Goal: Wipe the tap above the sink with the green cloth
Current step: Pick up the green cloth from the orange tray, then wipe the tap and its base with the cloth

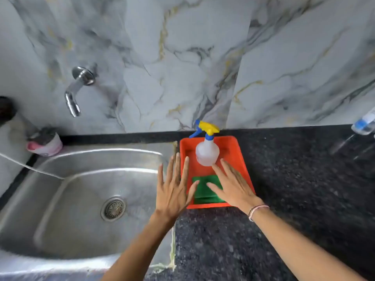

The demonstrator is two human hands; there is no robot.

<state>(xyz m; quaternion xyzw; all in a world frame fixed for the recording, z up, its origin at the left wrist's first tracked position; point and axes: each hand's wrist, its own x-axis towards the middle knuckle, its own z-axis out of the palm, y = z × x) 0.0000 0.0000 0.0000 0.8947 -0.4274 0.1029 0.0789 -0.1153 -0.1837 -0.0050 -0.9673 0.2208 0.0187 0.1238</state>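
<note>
A chrome tap (76, 89) sticks out of the marble wall above the steel sink (60, 199). The folded green cloth (204, 190) lies at the near end of an orange tray (235, 147) on the dark counter, right of the sink. My left hand (174, 189) hovers flat with fingers spread over the sink's right rim and the tray's left edge. My right hand (231, 185) is spread over the tray, partly covering the cloth. Neither hand holds anything.
A white spray bottle (207, 153) with a yellow and blue trigger stands in the tray's far half. A pink-and-white cup (45, 142) holding a scrubber sits behind the sink at left. A clear plastic bottle (364, 123) lies at the counter's far right.
</note>
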